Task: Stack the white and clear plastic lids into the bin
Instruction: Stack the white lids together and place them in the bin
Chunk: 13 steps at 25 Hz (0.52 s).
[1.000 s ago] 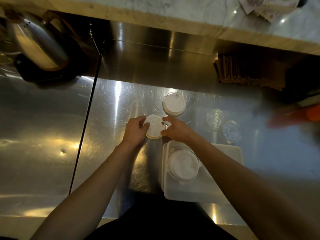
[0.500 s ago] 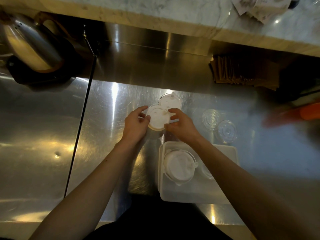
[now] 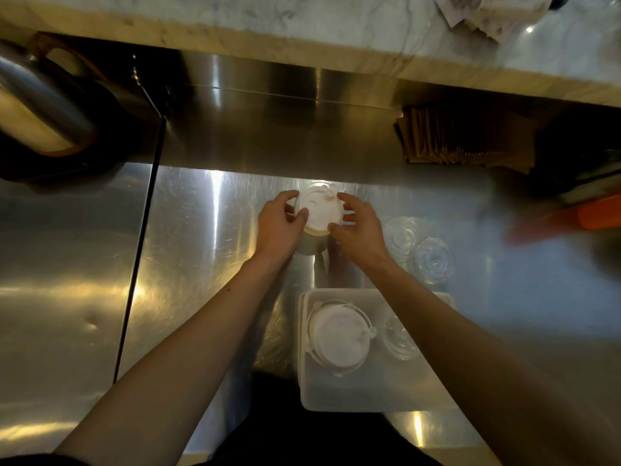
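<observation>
The counter is shiny metal, full of fine scratches and bright streaks of light. A dark line runs down it on the left.

Both hands are up near the back of the counter, around a round white lid. It is smooth plastic with a small bump on top. The left hand has its thumb on the lid's left rim and its fingers curled round the far side. The right hand has its thumb at the near rim and its fingers spread along the right side. So both hands grip the lid between them — one on each side. There is something pale under the lid (I cannot tell what).

Two clear lids lie flat just right of the right hand, side by side and touching the counter.

The bin sits near the front edge. It is a cloudy white box with round corners. Inside, a white stack of lids sits on the left — a clear one is beside it. The near half of the bin is bare.
</observation>
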Available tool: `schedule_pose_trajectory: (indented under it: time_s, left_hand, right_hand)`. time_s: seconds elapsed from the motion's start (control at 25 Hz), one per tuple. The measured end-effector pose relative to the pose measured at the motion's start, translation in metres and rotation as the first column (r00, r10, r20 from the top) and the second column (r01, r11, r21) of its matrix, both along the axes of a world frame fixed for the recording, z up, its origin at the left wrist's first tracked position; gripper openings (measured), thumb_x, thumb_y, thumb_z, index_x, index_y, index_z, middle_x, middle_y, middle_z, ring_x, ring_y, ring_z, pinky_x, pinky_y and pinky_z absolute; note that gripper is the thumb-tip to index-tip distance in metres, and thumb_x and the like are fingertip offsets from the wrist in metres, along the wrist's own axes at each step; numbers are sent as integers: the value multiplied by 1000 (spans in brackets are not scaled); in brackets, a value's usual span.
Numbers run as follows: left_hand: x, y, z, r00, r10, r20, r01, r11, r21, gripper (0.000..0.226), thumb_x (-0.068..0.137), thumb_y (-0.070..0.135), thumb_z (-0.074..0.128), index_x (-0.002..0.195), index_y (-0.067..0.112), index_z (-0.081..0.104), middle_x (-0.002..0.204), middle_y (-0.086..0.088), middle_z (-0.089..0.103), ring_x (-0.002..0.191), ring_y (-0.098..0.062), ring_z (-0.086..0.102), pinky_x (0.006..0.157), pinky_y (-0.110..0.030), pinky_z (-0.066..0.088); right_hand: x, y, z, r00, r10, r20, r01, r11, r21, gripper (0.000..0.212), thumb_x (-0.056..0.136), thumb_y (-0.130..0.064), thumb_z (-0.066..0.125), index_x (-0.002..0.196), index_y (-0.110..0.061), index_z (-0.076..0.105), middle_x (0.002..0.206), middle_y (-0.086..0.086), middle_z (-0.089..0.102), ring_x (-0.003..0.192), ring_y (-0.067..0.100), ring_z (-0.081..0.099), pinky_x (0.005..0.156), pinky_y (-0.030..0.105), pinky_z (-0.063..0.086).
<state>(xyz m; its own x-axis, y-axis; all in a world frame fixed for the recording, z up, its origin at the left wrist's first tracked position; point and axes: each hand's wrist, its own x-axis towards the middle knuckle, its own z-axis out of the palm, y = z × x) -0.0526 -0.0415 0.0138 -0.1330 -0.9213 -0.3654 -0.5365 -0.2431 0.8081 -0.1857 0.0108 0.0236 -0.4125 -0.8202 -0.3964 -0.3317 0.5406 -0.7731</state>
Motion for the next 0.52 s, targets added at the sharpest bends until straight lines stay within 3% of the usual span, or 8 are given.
schedule_pose_trajectory:
  time_s: [0.2, 0.32, 0.52]
  left_hand:
    - [-11, -6, -12, 999, -8, 48, 7, 1000, 18, 55, 91, 27, 61, 141, 20, 40, 137, -11, 54, 117, -26, 59, 100, -37, 49]
    - [-14, -8, -22, 995, -34, 91, 32, 999, 22, 49, 90, 28, 61, 136, 16, 47, 134, -12, 55, 119, -28, 57, 101, -38, 50]
    - [-14, -7, -34, 994, -47, 99, 45, 999, 31, 40, 90, 28, 60, 127, 11, 54, 127, -12, 58, 114, -25, 58, 92, -27, 47]
  right_hand:
    - [-10, -13, -15, 1000, 22, -18, -22, 1000, -2, 54, 87, -12, 68, 137, -20, 48, 140, 8, 46, 123, 24, 52, 98, 34, 51]
    - [-15, -17, -24, 998, 53, -43, -53, 999, 8, 54, 87, -15, 68, 137, -20, 48, 138, 8, 48, 122, 24, 53, 100, 37, 51]
    - [-17, -18, -35, 992, 108, -66, -106, 994, 32, 54, 87, -15, 66, 138, -19, 48, 135, 8, 49, 119, 24, 55, 102, 43, 50]
